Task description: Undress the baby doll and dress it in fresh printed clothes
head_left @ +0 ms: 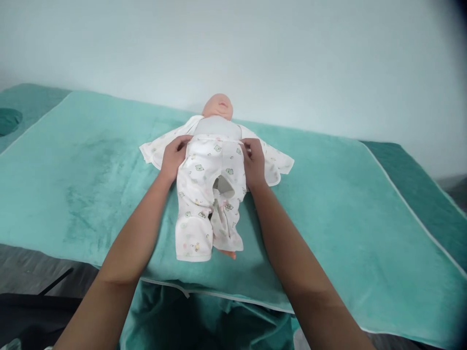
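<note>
A baby doll (219, 106) lies on its back on a teal towel (91, 184), head away from me. It wears white printed trousers (204, 194) with an open crotch; a white printed top (272, 163) lies spread open under it, leaving the grey torso bare. My left hand (174, 155) grips the trousers' waistband at the doll's left-hand side in view. My right hand (253, 160) pinches the waistband on the other side. One bare doll foot pokes out of the right trouser leg near the towel's front edge.
The towel covers a padded table with a darker teal sheet (416, 189) showing at the right and far left. A pale wall (292, 58) stands behind. A dark pillow edge (9, 120) sits at far left. Floor shows below the table's front edge.
</note>
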A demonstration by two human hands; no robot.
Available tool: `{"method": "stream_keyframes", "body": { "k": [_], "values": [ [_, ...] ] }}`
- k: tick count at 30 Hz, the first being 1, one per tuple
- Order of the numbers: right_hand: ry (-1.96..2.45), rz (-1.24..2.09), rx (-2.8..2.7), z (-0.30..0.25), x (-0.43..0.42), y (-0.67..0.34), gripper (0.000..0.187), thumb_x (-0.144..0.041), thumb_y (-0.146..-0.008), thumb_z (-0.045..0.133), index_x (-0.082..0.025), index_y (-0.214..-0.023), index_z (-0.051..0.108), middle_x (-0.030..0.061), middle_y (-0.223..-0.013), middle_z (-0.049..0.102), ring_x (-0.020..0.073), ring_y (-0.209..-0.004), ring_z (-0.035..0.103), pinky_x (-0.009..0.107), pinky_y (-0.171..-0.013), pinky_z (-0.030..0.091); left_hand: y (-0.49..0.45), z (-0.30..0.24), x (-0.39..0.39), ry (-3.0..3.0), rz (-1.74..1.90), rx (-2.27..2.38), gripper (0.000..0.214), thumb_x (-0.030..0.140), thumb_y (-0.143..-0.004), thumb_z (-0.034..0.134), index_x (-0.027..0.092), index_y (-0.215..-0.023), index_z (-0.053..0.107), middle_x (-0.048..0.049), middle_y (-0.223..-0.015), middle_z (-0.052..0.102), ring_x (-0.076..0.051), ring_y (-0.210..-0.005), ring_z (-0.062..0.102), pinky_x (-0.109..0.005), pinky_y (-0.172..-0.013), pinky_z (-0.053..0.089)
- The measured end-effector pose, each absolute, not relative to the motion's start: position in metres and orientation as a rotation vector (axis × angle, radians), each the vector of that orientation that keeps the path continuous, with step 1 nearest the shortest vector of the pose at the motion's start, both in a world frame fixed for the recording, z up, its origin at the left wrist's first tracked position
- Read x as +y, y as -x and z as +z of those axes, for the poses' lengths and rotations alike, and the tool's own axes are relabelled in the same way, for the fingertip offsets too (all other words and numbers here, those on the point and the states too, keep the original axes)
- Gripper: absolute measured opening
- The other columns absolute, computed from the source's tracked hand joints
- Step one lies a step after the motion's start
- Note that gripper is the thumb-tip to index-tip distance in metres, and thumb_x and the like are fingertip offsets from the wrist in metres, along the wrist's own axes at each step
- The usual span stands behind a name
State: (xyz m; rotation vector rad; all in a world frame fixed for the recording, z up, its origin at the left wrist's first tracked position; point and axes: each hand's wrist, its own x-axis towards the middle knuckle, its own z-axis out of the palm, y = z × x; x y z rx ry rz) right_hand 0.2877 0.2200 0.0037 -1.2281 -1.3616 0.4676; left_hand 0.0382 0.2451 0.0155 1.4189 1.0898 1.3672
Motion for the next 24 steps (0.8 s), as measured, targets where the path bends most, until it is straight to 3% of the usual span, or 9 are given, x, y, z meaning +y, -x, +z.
{"method": "stream_keyframes", "body": {
  "k": [3, 6, 10, 17, 21, 24],
  "values": [
    [1.097, 0.319, -1.569, 0.012, 0.224, -0.289, 0.019, -0.044, -0.099, 0.056, -0.027, -0.098, 0.064, 0.0056, -0.115, 0.066, 0.0235, -0.113, 0.060, 0.038, -0.101, 0.046, -0.035, 0.019, 0.244, -1.710, 1.427, 1.081, 0.024, 0.029, -0.086, 0.064, 0.024, -0.106, 0.078, -0.0070, -0.123, 0.072, -0.024, -0.118, 0.064, -0.036, -0.109, 0.047],
    [1.128, 0.323, -1.670, 0.019, 0.238, -0.291, 0.025, -0.048, -0.101, 0.052, -0.026, -0.094, 0.063, 0.0051, -0.104, 0.069, 0.0240, -0.101, 0.062, 0.038, -0.096, 0.047, -0.035, 0.023, 0.250, -1.864, 1.382, 1.076, 0.023, 0.032, -0.088, 0.065, 0.025, -0.105, 0.078, -0.0067, -0.128, 0.071, -0.025, -0.127, 0.060, -0.037, -0.116, 0.040],
    [1.266, 0.353, -1.662, 0.022, 0.258, -0.291, 0.035, -0.057, -0.098, 0.054, -0.026, -0.086, 0.059, 0.0002, -0.077, 0.062, 0.0198, -0.075, 0.055, 0.034, -0.079, 0.044, -0.039, 0.025, 0.266, -1.824, 1.326, 1.233, 0.023, 0.039, -0.093, 0.060, 0.022, -0.095, 0.076, -0.0061, -0.101, 0.075, -0.026, -0.104, 0.064, -0.036, -0.105, 0.044],
    [1.469, 0.586, -1.448, 0.018, 0.300, -0.298, 0.032, -0.042, -0.090, 0.067, -0.022, -0.067, 0.058, -0.0002, -0.069, 0.058, 0.0170, -0.071, 0.047, 0.033, -0.072, 0.041, -0.049, 0.019, 0.305, -1.558, 1.351, 1.396, 0.026, 0.033, -0.095, 0.055, 0.020, -0.074, 0.063, -0.0035, -0.083, 0.064, -0.020, -0.086, 0.056, -0.032, -0.089, 0.046],
    [1.367, 0.638, -1.417, 0.016, 0.294, -0.298, 0.027, -0.041, -0.088, 0.068, -0.022, -0.071, 0.060, -0.0016, -0.068, 0.056, 0.0159, -0.070, 0.047, 0.032, -0.071, 0.042, -0.055, 0.016, 0.305, -1.610, 1.394, 1.396, 0.020, 0.033, -0.095, 0.058, 0.022, -0.079, 0.062, -0.0044, -0.087, 0.065, -0.023, -0.092, 0.058, -0.036, -0.095, 0.046],
    [1.268, 0.490, -1.506, 0.019, 0.280, -0.296, 0.026, -0.047, -0.091, 0.065, -0.025, -0.079, 0.060, -0.0007, -0.076, 0.059, 0.0180, -0.076, 0.052, 0.035, -0.079, 0.046, -0.054, 0.020, 0.300, -1.836, 1.435, 1.297, 0.018, 0.037, -0.093, 0.065, 0.023, -0.083, 0.061, -0.0076, -0.105, 0.068, -0.027, -0.114, 0.057, -0.041, -0.109, 0.040]
  ]
}}
